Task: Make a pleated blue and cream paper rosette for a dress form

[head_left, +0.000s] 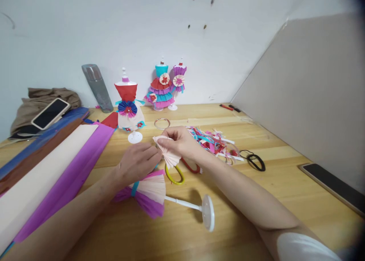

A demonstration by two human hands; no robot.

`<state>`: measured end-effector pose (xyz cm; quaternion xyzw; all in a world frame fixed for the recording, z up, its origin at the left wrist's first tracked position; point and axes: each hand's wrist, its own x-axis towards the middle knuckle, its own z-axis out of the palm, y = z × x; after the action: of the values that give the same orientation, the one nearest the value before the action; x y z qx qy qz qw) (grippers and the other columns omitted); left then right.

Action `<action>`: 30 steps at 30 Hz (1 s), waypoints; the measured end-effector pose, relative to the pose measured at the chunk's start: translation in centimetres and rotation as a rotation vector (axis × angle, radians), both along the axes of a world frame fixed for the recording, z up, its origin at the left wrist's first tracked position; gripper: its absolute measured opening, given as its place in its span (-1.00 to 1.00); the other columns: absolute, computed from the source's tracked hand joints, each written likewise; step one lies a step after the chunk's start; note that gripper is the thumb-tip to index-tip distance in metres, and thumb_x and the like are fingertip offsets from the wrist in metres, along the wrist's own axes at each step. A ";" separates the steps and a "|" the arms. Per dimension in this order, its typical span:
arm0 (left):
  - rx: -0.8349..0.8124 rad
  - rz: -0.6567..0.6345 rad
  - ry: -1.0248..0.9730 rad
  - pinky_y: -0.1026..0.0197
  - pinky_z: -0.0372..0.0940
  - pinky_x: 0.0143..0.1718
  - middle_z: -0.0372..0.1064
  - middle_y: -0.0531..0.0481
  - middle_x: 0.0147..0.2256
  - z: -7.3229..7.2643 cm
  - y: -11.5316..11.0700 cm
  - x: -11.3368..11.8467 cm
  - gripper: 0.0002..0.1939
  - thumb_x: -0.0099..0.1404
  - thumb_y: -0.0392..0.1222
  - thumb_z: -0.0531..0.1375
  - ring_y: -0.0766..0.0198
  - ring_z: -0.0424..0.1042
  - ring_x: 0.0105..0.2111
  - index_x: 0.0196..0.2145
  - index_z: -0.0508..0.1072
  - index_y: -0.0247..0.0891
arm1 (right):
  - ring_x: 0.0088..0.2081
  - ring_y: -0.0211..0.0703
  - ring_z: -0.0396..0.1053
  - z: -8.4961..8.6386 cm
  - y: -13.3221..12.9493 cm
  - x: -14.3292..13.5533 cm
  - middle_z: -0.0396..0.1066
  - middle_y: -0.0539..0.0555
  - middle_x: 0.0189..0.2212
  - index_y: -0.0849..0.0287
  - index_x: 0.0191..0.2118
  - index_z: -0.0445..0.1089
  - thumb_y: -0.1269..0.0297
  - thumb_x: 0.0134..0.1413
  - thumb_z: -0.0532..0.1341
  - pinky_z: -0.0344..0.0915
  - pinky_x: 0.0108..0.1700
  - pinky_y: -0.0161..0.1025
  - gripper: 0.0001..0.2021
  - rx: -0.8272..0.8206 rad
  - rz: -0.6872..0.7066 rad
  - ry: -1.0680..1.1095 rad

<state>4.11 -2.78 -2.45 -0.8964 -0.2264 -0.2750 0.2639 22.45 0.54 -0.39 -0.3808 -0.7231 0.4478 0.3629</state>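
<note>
My right hand pinches a cream pleated paper fan between thumb and fingers above the table. Closed at the fan's left edge, my left hand grips it too, though its fingertips are partly hidden. Under my hands a small white dress-form stand lies on its side, wearing a purple and cream crepe-paper dress with a blue band at the waist. Scissors with a yellow handle loop and a red handle loop rest just behind it, partly covered by my right hand and the fan.
Three dressed forms stand at the back, the nearest in a red top. Crepe-paper sheets, a phone and a bottle are left. Paper scraps, a black cord loop and another phone lie right.
</note>
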 end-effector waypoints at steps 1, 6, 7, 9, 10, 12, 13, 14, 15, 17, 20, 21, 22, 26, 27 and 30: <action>0.002 0.018 -0.034 0.17 0.04 -0.51 0.31 0.05 -0.57 -0.1 0.0 0.0 -0.69 0.38 -0.40 0.00 0.28 0.21 -0.55 -0.46 0.41 -0.26 | -0.54 -0.30 0.16 0.3 0.1 0.2 0.25 -0.04 -0.62 0.21 -0.54 0.33 0.05 -0.06 0.24 0.03 -0.49 -0.34 -0.70 -0.007 0.019 0.020; 0.008 0.123 -0.211 0.21 0.04 -0.54 0.23 0.10 -0.64 -0.1 -0.2 -0.2 -0.71 0.37 -0.34 0.06 0.31 0.19 -0.60 -0.51 0.39 -0.25 | -0.42 -0.22 0.30 1.5 0.5 1.0 0.37 0.01 -0.48 0.23 -0.41 0.38 -0.03 -0.08 0.28 0.19 -0.35 -0.29 -0.64 -0.020 0.060 0.126; 0.003 0.150 -0.232 0.22 0.04 -0.54 0.22 0.10 -0.65 -0.1 -0.2 -0.2 -0.70 0.37 -0.34 0.07 0.32 0.18 -0.61 -0.54 0.37 -0.24 | -0.44 -0.24 0.28 1.5 0.6 1.1 0.35 0.00 -0.50 0.23 -0.43 0.37 -0.04 -0.09 0.28 0.18 -0.38 -0.30 -0.63 -0.034 0.060 0.118; 0.003 0.183 -0.265 0.24 0.05 -0.54 0.21 0.11 -0.66 0.0 -0.2 -0.1 -0.68 0.36 -0.34 0.09 0.33 0.17 -0.62 -0.56 0.36 -0.24 | -0.53 -0.29 0.21 1.1 0.7 1.0 0.27 -0.05 -0.60 0.21 -0.51 0.31 -0.03 -0.12 0.30 0.12 -0.46 -0.33 -0.64 -0.068 0.049 0.084; 0.006 0.194 -0.279 0.24 0.06 -0.54 0.22 0.11 -0.66 0.0 -0.3 -0.1 -0.68 0.36 -0.33 0.09 0.34 0.18 -0.62 -0.57 0.36 -0.24 | -0.56 -0.32 0.17 0.8 0.7 0.9 0.22 -0.08 -0.64 0.19 -0.55 0.28 -0.02 -0.13 0.30 0.08 -0.50 -0.34 -0.64 -0.077 0.032 0.071; 0.007 0.214 -0.312 0.26 0.08 -0.53 0.23 0.10 -0.66 0.1 -0.3 -0.1 -0.68 0.36 -0.32 0.10 0.34 0.21 -0.62 -0.57 0.36 -0.25 | -0.60 -0.34 0.12 0.3 0.7 0.7 0.17 -0.10 -0.68 0.18 -0.59 0.24 0.01 -0.14 0.30 0.03 -0.53 -0.35 -0.64 -0.081 -0.007 0.068; 0.003 0.227 -0.334 0.27 0.08 -0.53 0.23 0.10 -0.66 0.1 -0.3 0.0 -0.67 0.36 -0.31 0.10 0.34 0.21 -0.62 -0.58 0.36 -0.25 | -0.60 -0.34 0.12 0.1 0.6 0.5 0.18 -0.10 -0.68 0.18 -0.59 0.25 0.03 -0.15 0.31 0.04 -0.53 -0.34 -0.66 -0.085 -0.017 0.076; -0.003 0.238 -0.358 0.27 0.08 -0.53 0.23 0.10 -0.67 0.2 -0.3 0.0 -0.66 0.36 -0.30 0.10 0.35 0.22 -0.62 -0.59 0.35 -0.25 | -0.60 -0.34 0.14 0.0 0.6 0.3 0.22 -0.09 -0.67 0.19 -0.57 0.28 0.05 -0.16 0.31 0.05 -0.53 -0.34 -0.68 -0.093 -0.015 0.092; -0.012 0.248 -0.382 0.28 0.08 -0.53 0.22 0.11 -0.68 0.2 -0.3 0.0 -0.65 0.36 -0.30 0.10 0.36 0.21 -0.63 -0.60 0.34 -0.24 | -0.58 -0.33 0.16 -0.2 0.4 0.1 0.26 -0.07 -0.64 0.20 -0.54 0.32 0.06 -0.17 0.32 0.07 -0.52 -0.34 -0.70 -0.109 0.001 0.111; -0.030 0.271 -0.419 0.29 0.06 -0.54 0.21 0.12 -0.68 0.3 -0.3 0.1 -0.66 0.34 -0.31 0.11 0.37 0.19 -0.64 -0.61 0.33 -0.25 | -0.56 -0.32 0.20 -0.3 0.0 -0.4 0.33 -0.05 -0.60 0.22 -0.46 0.39 0.08 -0.20 0.35 0.11 -0.50 -0.33 -0.71 -0.159 0.038 0.157; -0.028 0.327 -0.447 0.28 0.02 -0.55 0.19 0.13 -0.69 0.4 -0.4 0.2 -0.66 0.31 -0.35 0.10 0.38 0.15 -0.65 -0.62 0.31 -0.25 | -0.57 -0.32 0.19 -0.5 -0.6 -1.0 0.33 -0.07 -0.59 0.22 -0.42 0.41 0.10 -0.23 0.39 0.13 -0.48 -0.32 -0.69 -0.241 0.038 0.183; -0.021 0.336 -0.447 0.28 0.01 -0.55 0.18 0.13 -0.69 0.4 -0.4 0.2 -0.66 0.31 -0.36 0.09 0.37 0.14 -0.65 -0.63 0.30 -0.24 | -0.57 -0.32 0.19 -0.5 -0.7 -1.1 0.32 -0.07 -0.60 0.22 -0.44 0.40 0.10 -0.24 0.40 0.14 -0.48 -0.32 -0.69 -0.260 0.035 0.182; -0.014 0.339 -0.440 0.27 0.01 -0.55 0.18 0.12 -0.69 0.5 -0.4 0.1 -0.65 0.31 -0.36 0.09 0.37 0.15 -0.64 -0.63 0.29 -0.24 | -0.56 -0.31 0.21 -0.5 -0.8 -1.1 0.32 -0.07 -0.60 0.22 -0.45 0.40 0.10 -0.25 0.41 0.15 -0.46 -0.31 -0.69 -0.265 0.039 0.188; 0.016 0.288 -0.323 0.25 0.03 -0.52 0.21 0.10 -0.67 0.6 -0.3 -0.2 -0.65 0.35 -0.34 0.08 0.34 0.19 -0.61 -0.61 0.32 -0.24 | -0.38 -0.20 0.37 0.2 -0.2 -0.4 0.46 0.00 -0.45 0.22 -0.37 0.45 0.14 -0.22 0.40 0.26 -0.28 -0.25 -0.71 -0.154 0.065 0.263; 0.031 0.266 -0.289 0.25 0.04 -0.51 0.22 0.09 -0.66 0.7 -0.3 -0.2 -0.65 0.36 -0.34 0.07 0.33 0.21 -0.61 -0.59 0.34 -0.25 | -0.35 -0.18 0.39 0.4 0.0 0.0 0.48 0.02 -0.40 0.21 -0.34 0.47 0.14 -0.20 0.39 0.27 -0.25 -0.24 -0.70 -0.125 0.043 0.284; 0.056 0.197 -0.216 0.24 0.03 -0.51 0.23 0.09 -0.64 0.8 -0.4 -0.3 -0.65 0.39 -0.37 0.01 0.32 0.20 -0.60 -0.53 0.38 -0.25 | -0.31 -0.16 0.41 0.9 0.5 0.7 0.50 0.04 -0.35 0.20 -0.27 0.49 0.13 -0.17 0.38 0.29 -0.23 -0.22 -0.69 -0.095 -0.029 0.325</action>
<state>3.81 -3.13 -1.61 -0.8272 -0.3327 -0.3488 0.2887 23.15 1.05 0.46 -0.3305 -0.6273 0.5318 0.4631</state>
